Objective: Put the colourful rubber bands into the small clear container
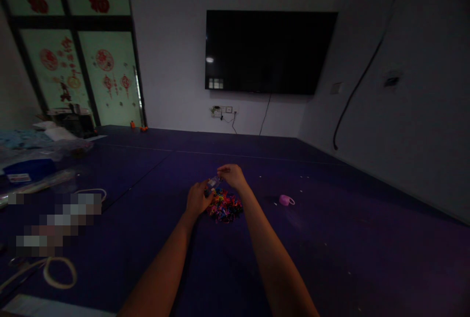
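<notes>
Both my arms reach out over a dark purple table (pixel 330 238). My left hand (pixel 197 198) and my right hand (pixel 232 176) meet above a heap of small multicoloured pieces (pixel 224 207). Between the fingertips of both hands is a small pale object (pixel 213 182), too small and dim to name. Both hands have their fingers pinched together on it. The heap lies just below and between the hands.
A small pink object (pixel 286 200) lies right of the heap. A pale ring of cord (pixel 60 273) lies at the near left, with a white cable (pixel 90 192) and cluttered bags (pixel 36 153) further left. A dark wall screen (pixel 270 51) hangs ahead.
</notes>
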{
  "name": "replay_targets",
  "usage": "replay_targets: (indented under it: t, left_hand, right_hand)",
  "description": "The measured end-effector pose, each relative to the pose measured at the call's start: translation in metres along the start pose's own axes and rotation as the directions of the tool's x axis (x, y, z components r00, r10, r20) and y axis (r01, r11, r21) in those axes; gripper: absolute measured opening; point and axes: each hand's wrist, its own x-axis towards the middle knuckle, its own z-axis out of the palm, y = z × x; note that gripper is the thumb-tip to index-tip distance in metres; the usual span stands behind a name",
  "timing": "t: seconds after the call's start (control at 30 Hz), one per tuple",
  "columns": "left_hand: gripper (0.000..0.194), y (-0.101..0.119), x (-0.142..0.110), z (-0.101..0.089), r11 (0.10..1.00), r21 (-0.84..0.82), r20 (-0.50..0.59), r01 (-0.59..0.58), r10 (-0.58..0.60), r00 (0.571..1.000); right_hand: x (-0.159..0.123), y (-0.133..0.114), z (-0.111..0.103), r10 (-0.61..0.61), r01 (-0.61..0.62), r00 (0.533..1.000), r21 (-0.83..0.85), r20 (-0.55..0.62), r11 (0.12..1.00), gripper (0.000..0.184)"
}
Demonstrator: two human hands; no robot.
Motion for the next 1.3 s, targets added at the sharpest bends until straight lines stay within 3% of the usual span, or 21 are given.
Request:
replay_targets:
  t: [0.83, 1.13, 1.3]
  left_hand:
    - [0.046, 0.0002, 0.0001, 0.0001, 1.0, -0.013, 0.003, 0.023, -0.023, 1.0]
    - [0.047, -0.0037, -0.0003, 0.0027, 0.996, -0.085, -0.061, -0.003, -0.002, 0.998]
    - [0.044, -0.0049, 0.0006, 0.0041, 0.996, -0.084, -0.078, 0.004, -0.01, 0.997]
  right_hand:
    - [-0.0041, -0.0083, -0.0018, 0.046, -0.078, 0.995, 0.397, 0.088, 0.915, 0.008]
    - [-0.0091, -0.0066, 0.0002, 0.025, -0.095, 0.991, 0.563, 0.13, 0.821, 0.027]
    - [-0.0089, -0.0091, -0.0015, 0.013, -0.094, 0.989, 0.554, 0.148, 0.827, 0.028]
